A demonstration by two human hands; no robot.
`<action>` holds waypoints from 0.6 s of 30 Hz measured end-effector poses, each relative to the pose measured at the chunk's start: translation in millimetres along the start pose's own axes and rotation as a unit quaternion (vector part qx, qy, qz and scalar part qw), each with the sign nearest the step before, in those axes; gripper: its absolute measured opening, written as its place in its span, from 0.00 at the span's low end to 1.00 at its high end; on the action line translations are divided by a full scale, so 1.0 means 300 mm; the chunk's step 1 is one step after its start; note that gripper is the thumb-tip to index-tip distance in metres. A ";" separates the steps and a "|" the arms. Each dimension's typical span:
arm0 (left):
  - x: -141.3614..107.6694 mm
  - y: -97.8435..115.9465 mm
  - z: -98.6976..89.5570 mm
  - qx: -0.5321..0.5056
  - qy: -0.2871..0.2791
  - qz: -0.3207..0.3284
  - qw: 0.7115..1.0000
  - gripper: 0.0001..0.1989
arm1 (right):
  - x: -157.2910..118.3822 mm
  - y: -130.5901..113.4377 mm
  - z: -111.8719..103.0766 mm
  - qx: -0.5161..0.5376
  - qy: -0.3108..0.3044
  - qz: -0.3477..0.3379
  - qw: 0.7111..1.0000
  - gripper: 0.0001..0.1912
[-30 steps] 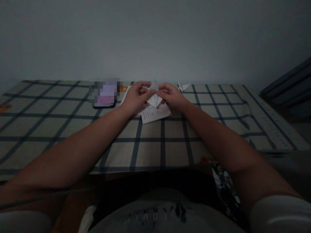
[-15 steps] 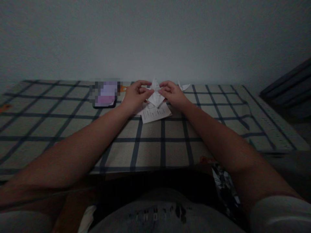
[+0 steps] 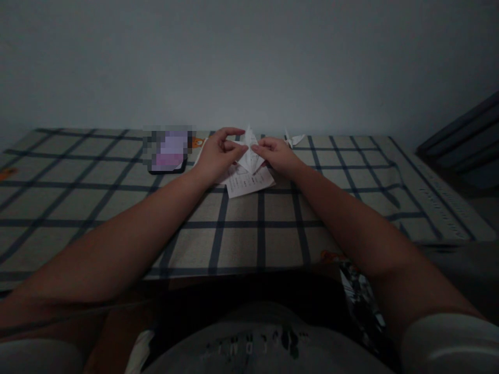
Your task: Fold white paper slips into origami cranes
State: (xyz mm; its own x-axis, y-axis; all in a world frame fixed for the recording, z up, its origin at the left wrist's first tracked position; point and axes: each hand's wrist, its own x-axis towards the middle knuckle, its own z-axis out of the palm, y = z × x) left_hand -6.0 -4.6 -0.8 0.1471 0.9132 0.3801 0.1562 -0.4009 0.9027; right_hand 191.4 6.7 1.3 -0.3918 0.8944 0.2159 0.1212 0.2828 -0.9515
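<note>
Above one printed sheet (image 3: pixel 249 183), two hands' fingers (image 3: pixel 238 150) pinch one folded paper (image 3: pixel 250 156).

a blue-and-cream checked cloth (image 3: pixel 97 195) covers the bench (image 3: pixel 241 270). from the bench's middle, a phone (image 3: pixel 169 153), partly pixelated, lies at ten o'clock, mostly hidden white paper (image 3: pixel 200 151) at eleven, a printed sheet (image 3: pixel 250 184) at twelve and a small folded white paper piece (image 3: pixel 296 139) at one, near the back edge.
</note>
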 end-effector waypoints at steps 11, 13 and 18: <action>-0.017 -0.013 0.004 0.014 -0.079 -0.065 0.995 0.17 | 0.004 0.005 -0.007 -0.010 0.013 -0.006 1.000 0.15; -0.018 -0.009 0.004 0.029 -0.072 -0.049 0.996 0.17 | 0.001 0.002 -0.006 -0.011 0.003 -0.001 1.000 0.14; -0.019 -0.008 0.003 0.036 -0.045 -0.047 0.997 0.13 | -0.005 -0.005 -0.005 -0.010 -0.026 0.014 1.000 0.11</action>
State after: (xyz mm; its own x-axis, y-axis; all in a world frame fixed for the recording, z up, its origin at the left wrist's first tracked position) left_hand -6.4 -8.8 -5.2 0.2152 0.9380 0.2718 0.2419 -0.3208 0.9157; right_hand 193.1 5.4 2.7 -0.4353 0.8826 0.1773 0.1513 0.2659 -0.9521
